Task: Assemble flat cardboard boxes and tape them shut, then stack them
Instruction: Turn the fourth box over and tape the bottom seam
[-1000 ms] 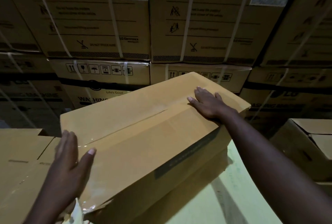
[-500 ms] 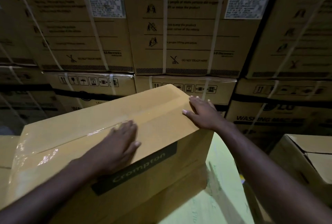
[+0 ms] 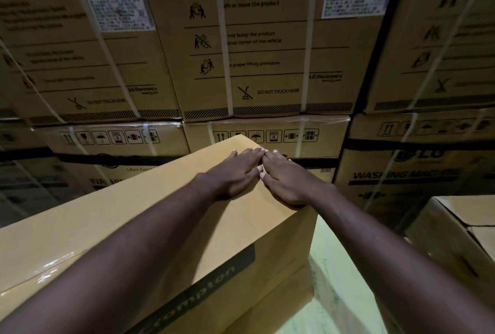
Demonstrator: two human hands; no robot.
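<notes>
You press your left hand (image 3: 235, 173) and right hand (image 3: 284, 178), fingers flat, side by side on the box (image 3: 107, 226), probably smoothing the dimly seen tape (image 3: 51, 266).

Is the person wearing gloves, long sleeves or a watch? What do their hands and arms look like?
No gloves: the left hand and right hand are bare, with short trimmed nails. No rings, watch or bracelet show. The left arm and right arm are bare too, with no sleeve anywhere in the picture.
</notes>
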